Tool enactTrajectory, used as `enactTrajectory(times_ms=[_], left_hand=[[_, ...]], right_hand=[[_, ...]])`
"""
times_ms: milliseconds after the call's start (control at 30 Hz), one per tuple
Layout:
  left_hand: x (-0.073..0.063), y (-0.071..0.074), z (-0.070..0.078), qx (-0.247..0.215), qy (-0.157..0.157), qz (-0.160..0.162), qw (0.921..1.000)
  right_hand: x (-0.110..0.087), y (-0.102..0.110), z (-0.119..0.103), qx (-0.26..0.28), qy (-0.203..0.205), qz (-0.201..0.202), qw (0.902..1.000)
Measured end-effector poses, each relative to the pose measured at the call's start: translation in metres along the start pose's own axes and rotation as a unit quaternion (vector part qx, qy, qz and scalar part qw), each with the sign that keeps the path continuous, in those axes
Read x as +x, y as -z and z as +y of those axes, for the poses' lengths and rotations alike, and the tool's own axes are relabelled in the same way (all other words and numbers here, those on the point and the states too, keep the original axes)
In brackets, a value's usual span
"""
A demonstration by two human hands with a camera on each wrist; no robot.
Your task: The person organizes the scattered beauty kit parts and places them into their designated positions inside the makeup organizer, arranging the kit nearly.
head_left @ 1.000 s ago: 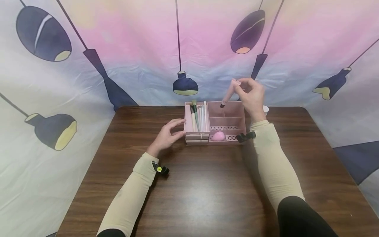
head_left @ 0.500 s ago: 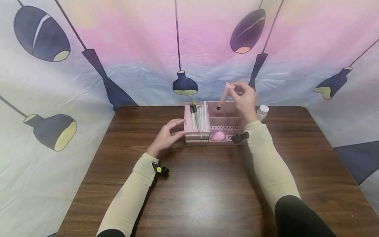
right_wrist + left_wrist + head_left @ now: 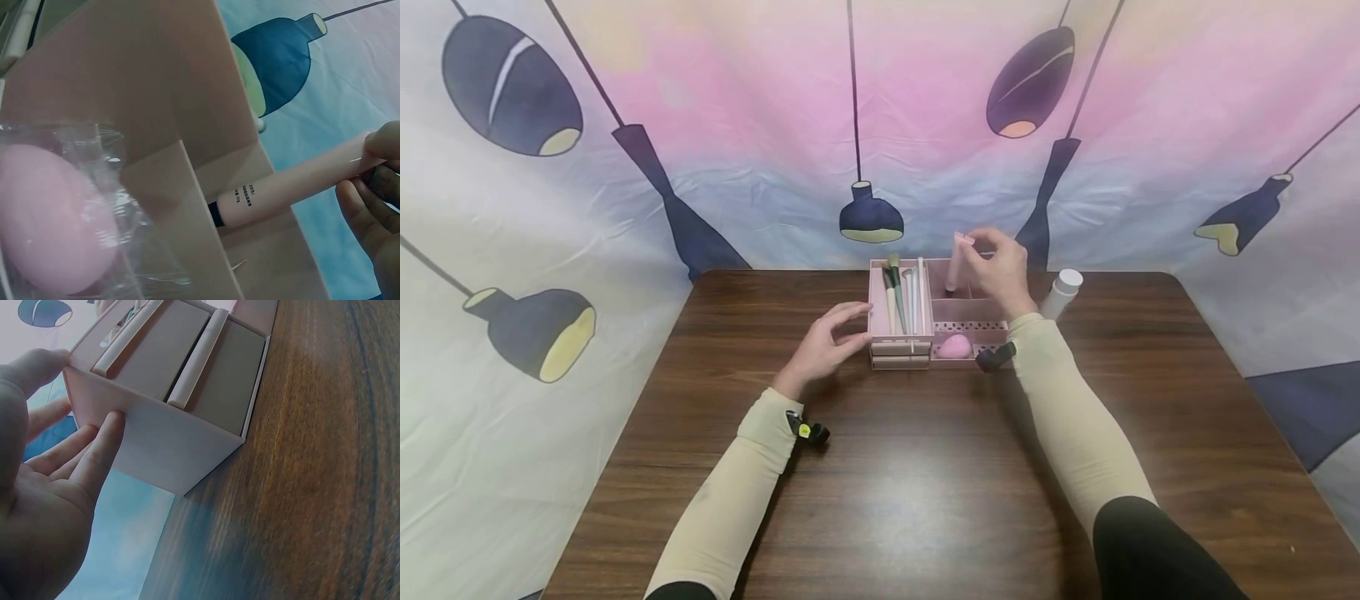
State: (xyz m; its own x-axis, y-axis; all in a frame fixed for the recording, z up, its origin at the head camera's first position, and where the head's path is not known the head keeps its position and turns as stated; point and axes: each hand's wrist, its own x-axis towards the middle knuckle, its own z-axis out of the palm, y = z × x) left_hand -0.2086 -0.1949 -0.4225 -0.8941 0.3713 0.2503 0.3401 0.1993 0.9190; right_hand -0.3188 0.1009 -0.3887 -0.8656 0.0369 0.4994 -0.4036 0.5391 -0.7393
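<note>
A pink squeeze tube (image 3: 956, 262) with a dark cap hangs cap-down from my right hand (image 3: 1002, 265), pinched at its flat end between thumb and fingers. In the right wrist view the tube's (image 3: 287, 190) capped end is inside a back compartment of the pink organizer (image 3: 967, 311). My left hand (image 3: 823, 346) touches the organizer's left side with straight fingertips; in the left wrist view the fingers (image 3: 106, 447) lie on its side wall (image 3: 156, 440). Several makeup brushes (image 3: 906, 296) lean in the left section, above two small drawers (image 3: 900, 357).
A pink makeup sponge (image 3: 955, 347) in clear wrapping sits in the organizer's front compartment. A white bottle (image 3: 1063, 292) stands behind the right forearm. The wooden table (image 3: 895, 483) ends at a printed cloth backdrop (image 3: 760, 200).
My right hand has moved left and down with the tube, bringing its cap end into the back compartment. The white bottle shows more fully. My left hand has stayed in place.
</note>
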Motion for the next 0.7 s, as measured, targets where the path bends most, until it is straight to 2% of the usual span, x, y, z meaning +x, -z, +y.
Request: enactTrajectory(times_ms=[233,700], left_hand=[[0.001,0.000,-0.001,-0.003,0.004,0.000,1.0000],[-0.001,0.000,0.003,0.009,-0.006,-0.004,0.9999]], right_hand=[[-0.004,-0.006,0.005,-0.015,-0.019,-0.025,0.9994],[-0.011,-0.012,0.018,-0.047,-0.029,-0.065,0.9963]])
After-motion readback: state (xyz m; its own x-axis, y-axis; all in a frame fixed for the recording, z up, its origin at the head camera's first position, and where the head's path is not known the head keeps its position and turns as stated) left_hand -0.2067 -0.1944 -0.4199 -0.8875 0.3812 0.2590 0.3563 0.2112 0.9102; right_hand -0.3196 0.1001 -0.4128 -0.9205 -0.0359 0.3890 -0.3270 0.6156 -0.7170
